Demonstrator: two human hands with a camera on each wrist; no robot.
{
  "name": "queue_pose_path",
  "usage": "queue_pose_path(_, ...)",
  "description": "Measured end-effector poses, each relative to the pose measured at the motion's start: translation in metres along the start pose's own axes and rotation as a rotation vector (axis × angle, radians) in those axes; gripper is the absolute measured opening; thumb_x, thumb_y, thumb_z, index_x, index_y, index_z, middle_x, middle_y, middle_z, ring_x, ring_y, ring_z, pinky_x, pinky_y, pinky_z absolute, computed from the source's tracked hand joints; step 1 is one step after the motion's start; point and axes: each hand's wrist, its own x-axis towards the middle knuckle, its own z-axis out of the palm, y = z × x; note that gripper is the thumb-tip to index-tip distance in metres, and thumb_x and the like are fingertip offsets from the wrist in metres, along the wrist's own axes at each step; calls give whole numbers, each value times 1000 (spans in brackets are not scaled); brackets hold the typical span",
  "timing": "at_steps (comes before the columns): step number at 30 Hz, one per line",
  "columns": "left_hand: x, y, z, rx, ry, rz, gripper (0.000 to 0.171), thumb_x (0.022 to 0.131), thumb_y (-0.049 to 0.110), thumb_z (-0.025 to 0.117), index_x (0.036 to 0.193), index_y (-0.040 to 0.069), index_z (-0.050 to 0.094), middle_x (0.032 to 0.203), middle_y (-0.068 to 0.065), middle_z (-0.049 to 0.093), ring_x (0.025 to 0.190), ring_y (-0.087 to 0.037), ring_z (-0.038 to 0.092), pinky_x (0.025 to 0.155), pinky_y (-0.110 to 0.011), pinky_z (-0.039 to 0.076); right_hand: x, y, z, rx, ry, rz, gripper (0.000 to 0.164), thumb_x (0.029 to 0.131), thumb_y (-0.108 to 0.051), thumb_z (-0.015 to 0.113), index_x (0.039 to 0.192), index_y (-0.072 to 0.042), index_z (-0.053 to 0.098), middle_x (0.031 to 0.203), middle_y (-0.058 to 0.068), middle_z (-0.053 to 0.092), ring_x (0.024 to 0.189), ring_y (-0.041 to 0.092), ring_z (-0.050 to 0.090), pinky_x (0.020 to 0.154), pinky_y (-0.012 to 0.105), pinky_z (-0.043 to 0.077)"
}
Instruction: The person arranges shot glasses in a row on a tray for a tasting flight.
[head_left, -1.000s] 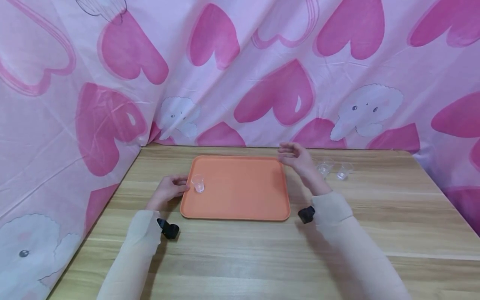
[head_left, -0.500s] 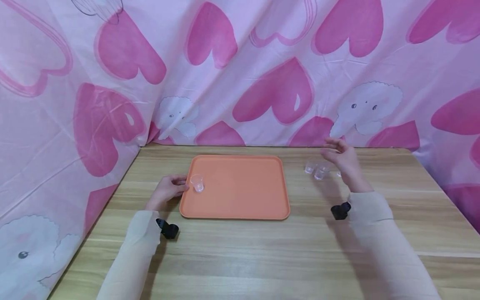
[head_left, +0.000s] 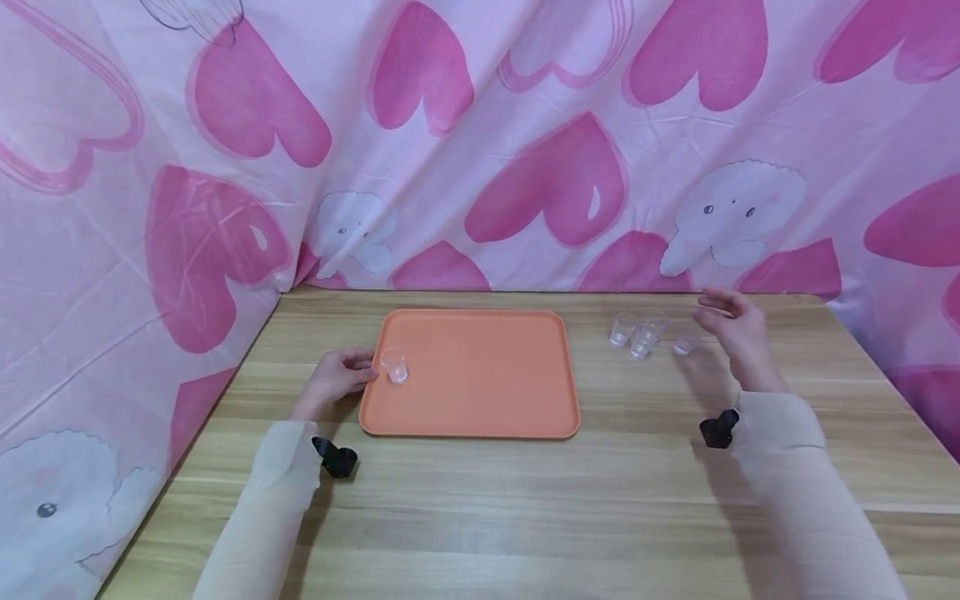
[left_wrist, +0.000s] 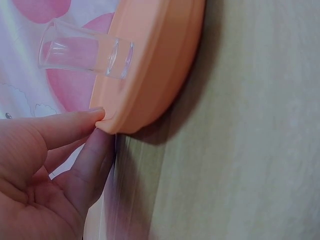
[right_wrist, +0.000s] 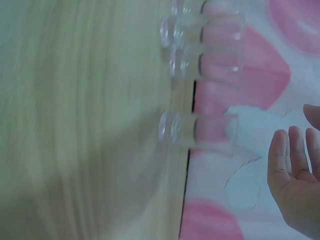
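Observation:
My left hand [head_left: 333,385] pinches the left rim of an orange rectangular tray [head_left: 480,375]. In the left wrist view, thumb and fingers [left_wrist: 75,125] meet over the tray's edge. One small clear cup [head_left: 396,368] stands upright on the tray near that hand. My right hand [head_left: 738,337] hovers just right of another clear cup [head_left: 684,343] on the table, its fingers loosely bent and holding nothing. In the right wrist view this nearest cup [right_wrist: 200,131] stands upright, apart from the hand [right_wrist: 300,175].
More clear cups [head_left: 645,337] stand in a close group between the tray and the right hand. The wooden table [head_left: 480,517] ends at a pink heart-patterned cloth [head_left: 547,183] at the back and left.
My right hand has moved right from the tray's far right corner, passing over the cups to beside the rightmost one. The left hand and the tray have stayed put.

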Motion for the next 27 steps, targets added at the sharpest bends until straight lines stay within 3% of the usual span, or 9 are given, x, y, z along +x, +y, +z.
queue_pose_path(4,-1,0,0,-11,0,11,47,95,5,56,137,-10,43,129,-31,54,97,-13,64,91,-32,56,0,4,-9,-37,14,19,32,90,2,58,97,-29,56,85,-25,61,77,-13,59,69,0,47)
queue_pose_path(9,-1,0,1,-23,3,22,46,95,5,56,136,-10,44,128,-31,54,94,-9,63,88,-29,57,-1,7,-19,-310,7,104,26,94,-14,58,100,-38,49,94,-28,48,86,-13,49,74,1,42)
queue_pose_path(13,-2,0,1,-12,4,11,46,95,6,56,137,-9,44,128,-30,54,94,-10,63,89,-29,57,0,13,-26,-435,-15,167,25,95,-24,58,108,-40,46,99,-30,42,100,-5,45,80,4,41)
queue_pose_path(15,-2,1,1,-3,4,-6,46,95,7,55,137,-8,44,129,-30,54,97,-13,63,91,-31,56,0,16,-28,-471,-27,190,32,95,-26,58,124,-32,48,109,-22,46,110,6,46,88,11,43)
queue_pose_path(17,-2,1,1,9,6,-29,46,96,9,55,138,-5,45,130,-28,54,100,-15,63,93,-33,55,0,19,-29,-503,-50,214,49,95,-29,57,141,-20,41,123,-6,48,122,20,41,100,23,45)
queue_pose_path(19,-1,1,0,14,7,-42,46,96,10,55,138,-4,45,130,-27,54,102,-17,63,95,-34,54,1,21,-30,-535,-74,233,65,96,-30,55,149,-7,27,139,13,39,128,31,35,107,39,42)
queue_pose_path(21,-1,1,1,14,6,-37,46,96,10,55,138,-5,44,129,-27,54,101,-17,63,95,-34,54,1,24,-30,-548,-98,238,69,97,-30,54,150,0,20,149,24,27,128,36,32,110,48,38)
queue_pose_path(27,0,0,1,5,8,-6,45,96,7,55,137,-7,44,126,-28,56,93,-10,63,91,-32,56,1,30,-28,-525,-135,266,72,97,-26,55,151,0,15,152,27,21,125,31,35,113,49,35)
